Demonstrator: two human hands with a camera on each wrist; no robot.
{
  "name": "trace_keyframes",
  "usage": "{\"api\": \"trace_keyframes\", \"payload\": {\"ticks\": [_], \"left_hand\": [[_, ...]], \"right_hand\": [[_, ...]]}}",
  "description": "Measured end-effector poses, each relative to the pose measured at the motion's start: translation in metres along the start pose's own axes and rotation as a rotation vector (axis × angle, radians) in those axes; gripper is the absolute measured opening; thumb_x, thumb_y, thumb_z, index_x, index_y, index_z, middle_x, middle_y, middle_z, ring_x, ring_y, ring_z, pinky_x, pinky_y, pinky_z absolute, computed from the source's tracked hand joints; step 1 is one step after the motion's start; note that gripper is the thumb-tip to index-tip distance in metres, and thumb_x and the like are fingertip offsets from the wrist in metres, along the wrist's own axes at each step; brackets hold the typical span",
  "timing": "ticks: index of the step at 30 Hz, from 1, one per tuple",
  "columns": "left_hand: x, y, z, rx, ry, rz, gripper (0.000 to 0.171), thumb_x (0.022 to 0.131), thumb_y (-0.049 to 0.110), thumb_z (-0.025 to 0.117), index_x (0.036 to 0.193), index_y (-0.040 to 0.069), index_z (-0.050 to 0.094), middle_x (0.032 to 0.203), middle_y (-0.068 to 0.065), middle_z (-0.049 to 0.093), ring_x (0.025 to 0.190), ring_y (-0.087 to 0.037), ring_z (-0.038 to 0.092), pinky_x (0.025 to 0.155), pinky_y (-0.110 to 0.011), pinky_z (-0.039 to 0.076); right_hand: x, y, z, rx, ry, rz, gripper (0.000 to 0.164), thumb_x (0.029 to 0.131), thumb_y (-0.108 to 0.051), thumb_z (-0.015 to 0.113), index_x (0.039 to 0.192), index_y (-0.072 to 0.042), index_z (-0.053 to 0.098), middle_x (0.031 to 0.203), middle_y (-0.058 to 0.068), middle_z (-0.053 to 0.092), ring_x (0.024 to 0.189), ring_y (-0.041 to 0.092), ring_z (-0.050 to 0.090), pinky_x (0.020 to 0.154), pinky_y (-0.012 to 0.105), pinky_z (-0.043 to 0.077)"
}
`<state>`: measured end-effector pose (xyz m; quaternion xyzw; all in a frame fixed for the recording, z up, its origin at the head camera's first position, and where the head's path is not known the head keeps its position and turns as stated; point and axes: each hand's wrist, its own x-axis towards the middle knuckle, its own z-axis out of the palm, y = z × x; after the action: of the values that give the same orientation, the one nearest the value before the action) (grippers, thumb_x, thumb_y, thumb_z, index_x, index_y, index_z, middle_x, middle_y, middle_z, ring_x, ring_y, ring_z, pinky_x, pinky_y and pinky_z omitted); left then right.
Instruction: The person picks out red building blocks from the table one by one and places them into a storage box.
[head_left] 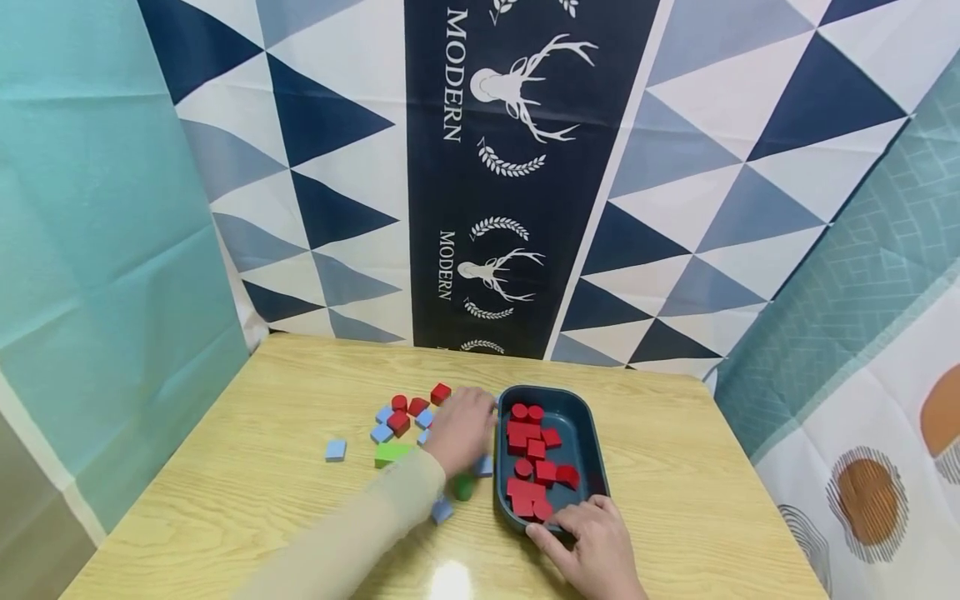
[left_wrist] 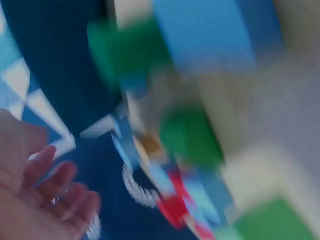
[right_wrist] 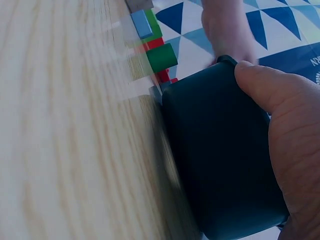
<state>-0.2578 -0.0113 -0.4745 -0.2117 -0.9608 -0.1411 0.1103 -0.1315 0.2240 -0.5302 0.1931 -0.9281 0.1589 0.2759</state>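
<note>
A dark teal tray (head_left: pixel 576 421) stands on the table, holding several red blocks (head_left: pixel 522 432) of different shapes. My right hand (head_left: pixel 592 543) grips its near rim, and in the right wrist view the thumb lies along the outer wall. My left hand (head_left: pixel 461 429) hovers at the tray's left edge, over loose blocks. In the left wrist view the fingers (left_wrist: pixel 62 187) are loosely bent with nothing visible in them. Beside that hand are a green cylinder (head_left: pixel 464 487) and a light green block (head_left: pixel 390 454).
Left of the tray, red blocks (head_left: pixel 398 422) and blue blocks (head_left: pixel 382 433) lie scattered together. One blue block (head_left: pixel 336 451) sits farther left and another blue block (head_left: pixel 442 510) nearer the front. A patterned cloth (head_left: pixel 480 167) hangs behind the wooden table (head_left: pixel 667 467).
</note>
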Motion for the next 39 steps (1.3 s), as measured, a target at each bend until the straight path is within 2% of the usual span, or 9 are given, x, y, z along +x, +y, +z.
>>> {"api": "trace_keyframes", "payload": {"ticks": [4,8,18,21,24,28,32,36,39], "left_hand": [[0.002,-0.037,-0.007,0.036,-0.076,-0.167,0.030,0.100,0.032,0.076,0.116,0.006,0.071,0.107,-0.010,0.075,0.104,-0.029,0.069,0.092,-0.045,0.060],[-0.002,-0.055,0.000,0.088,-0.148,-0.203,0.037,0.093,0.036,0.084,0.108,0.004,0.073,0.096,-0.012,0.075,0.094,-0.030,0.071,0.083,-0.046,0.062],[-0.002,-0.053,0.012,0.122,-0.132,-0.214,0.038,0.088,0.032,0.088,0.108,0.004,0.072,0.083,-0.007,0.073,0.084,-0.027,0.069,0.080,-0.044,0.061],[-0.002,-0.055,0.014,0.044,-0.116,-0.232,0.041,0.085,0.027,0.089,0.111,0.003,0.068,0.079,-0.007,0.069,0.076,-0.026,0.066,0.073,-0.044,0.059],[0.000,-0.055,0.014,-0.093,-0.059,-0.243,0.047,0.084,0.026,0.090,0.117,0.007,0.062,0.083,-0.006,0.067,0.075,-0.022,0.061,0.070,-0.040,0.057],[0.002,-0.047,0.001,-0.278,0.009,-0.171,0.049,0.088,0.025,0.088,0.125,0.011,0.060,0.100,-0.004,0.068,0.086,-0.018,0.062,0.080,-0.036,0.058],[0.002,-0.026,-0.013,-0.388,0.016,-0.072,0.047,0.092,0.025,0.085,0.129,0.010,0.060,0.114,-0.003,0.070,0.099,-0.018,0.065,0.089,-0.037,0.060],[0.000,0.000,-0.016,-0.403,-0.039,-0.004,0.042,0.095,0.030,0.084,0.127,0.014,0.062,0.116,0.000,0.069,0.101,-0.014,0.063,0.090,-0.032,0.059],[-0.001,0.017,-0.010,-0.333,-0.101,0.062,0.035,0.094,0.033,0.084,0.120,0.018,0.066,0.108,0.003,0.069,0.095,-0.010,0.059,0.085,-0.027,0.056]], "right_hand": [[0.000,-0.002,-0.001,0.000,-0.026,0.021,0.028,0.083,-0.056,0.087,0.069,-0.035,0.074,0.067,-0.029,0.063,0.067,-0.010,0.053,0.081,0.037,0.049],[0.001,-0.003,-0.002,0.000,-0.039,0.038,0.028,0.083,-0.056,0.088,0.069,-0.036,0.074,0.067,-0.029,0.063,0.067,-0.010,0.052,0.082,0.037,0.049],[0.003,-0.005,-0.002,0.012,-0.040,0.045,0.028,0.083,-0.056,0.088,0.070,-0.035,0.075,0.067,-0.028,0.064,0.067,-0.010,0.053,0.082,0.038,0.050],[0.001,-0.004,-0.001,0.010,-0.043,0.043,0.027,0.083,-0.055,0.088,0.070,-0.034,0.075,0.067,-0.028,0.064,0.067,-0.010,0.053,0.083,0.037,0.050],[0.002,-0.004,-0.003,0.005,-0.053,0.055,0.027,0.084,-0.056,0.087,0.072,-0.034,0.076,0.069,-0.027,0.066,0.069,-0.010,0.054,0.084,0.038,0.050],[0.003,-0.004,-0.005,-0.001,-0.046,0.053,0.028,0.084,-0.057,0.086,0.072,-0.033,0.077,0.069,-0.026,0.068,0.069,-0.009,0.056,0.085,0.039,0.050],[0.003,-0.004,-0.006,-0.009,-0.033,0.037,0.028,0.083,-0.056,0.087,0.071,-0.034,0.077,0.068,-0.026,0.067,0.068,-0.009,0.056,0.083,0.038,0.050],[0.003,-0.004,-0.005,-0.012,-0.016,0.018,0.028,0.084,-0.057,0.087,0.071,-0.034,0.076,0.068,-0.026,0.066,0.068,-0.009,0.056,0.083,0.037,0.049],[0.002,-0.004,-0.003,-0.011,0.013,-0.010,0.028,0.083,-0.055,0.088,0.070,-0.033,0.075,0.067,-0.025,0.067,0.068,-0.009,0.057,0.082,0.037,0.049]]}}
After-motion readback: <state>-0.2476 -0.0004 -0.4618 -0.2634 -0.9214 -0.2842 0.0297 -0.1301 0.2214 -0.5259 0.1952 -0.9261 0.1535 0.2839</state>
